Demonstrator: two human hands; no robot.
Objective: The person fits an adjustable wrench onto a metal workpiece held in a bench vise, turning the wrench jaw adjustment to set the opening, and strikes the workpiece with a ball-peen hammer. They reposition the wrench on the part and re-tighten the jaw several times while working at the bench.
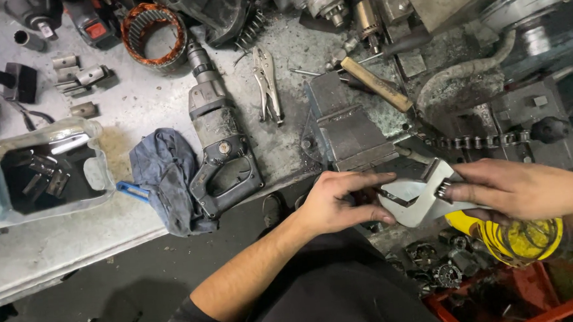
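A large silver adjustable wrench (414, 200) lies across the front of a grey bench vise (347, 128). My right hand (520, 188) grips the wrench near its thumbwheel, fingers wrapped over the head. My left hand (341, 200) rests on the wrench jaw and the dark part under it, fingers stretched to the right and touching the metal. Whatever sits between the jaws is hidden by my fingers.
A grey power drill (220, 141) and a blue rag (166, 174) lie left of the vise. Locking pliers (267, 83), a wooden-handled hammer (377, 84), a copper stator ring (156, 34), a plastic tub of parts (39, 171), a yellow container (522, 237) and a red crate (503, 300) surround me.
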